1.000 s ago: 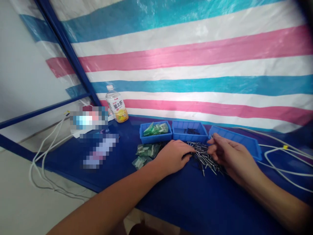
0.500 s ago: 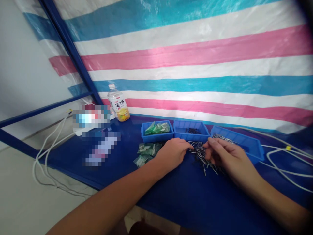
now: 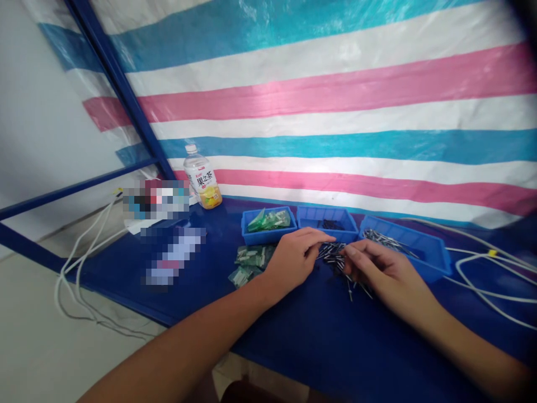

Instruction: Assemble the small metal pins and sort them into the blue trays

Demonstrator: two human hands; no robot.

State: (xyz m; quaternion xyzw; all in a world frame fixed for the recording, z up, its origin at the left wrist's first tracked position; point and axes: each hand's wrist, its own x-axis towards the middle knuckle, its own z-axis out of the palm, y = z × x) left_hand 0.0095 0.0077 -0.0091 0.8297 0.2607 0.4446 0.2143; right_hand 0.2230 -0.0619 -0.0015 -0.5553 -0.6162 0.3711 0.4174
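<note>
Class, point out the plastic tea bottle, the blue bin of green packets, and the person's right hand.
Plastic tea bottle [image 3: 202, 182], head view, on the label.
Blue bin [image 3: 262, 237], head view, on its front wall.
Right hand [image 3: 388, 274], head view, on its back.

The slim pins [image 3: 334, 255] looked like bright, smooth metal against the glossy blue tabletop [image 3: 319, 336]. Beside them stood a smooth blue plastic tray [image 3: 436, 263], and behind hung a shiny, creased plastic sheet [image 3: 335, 95].
</note>
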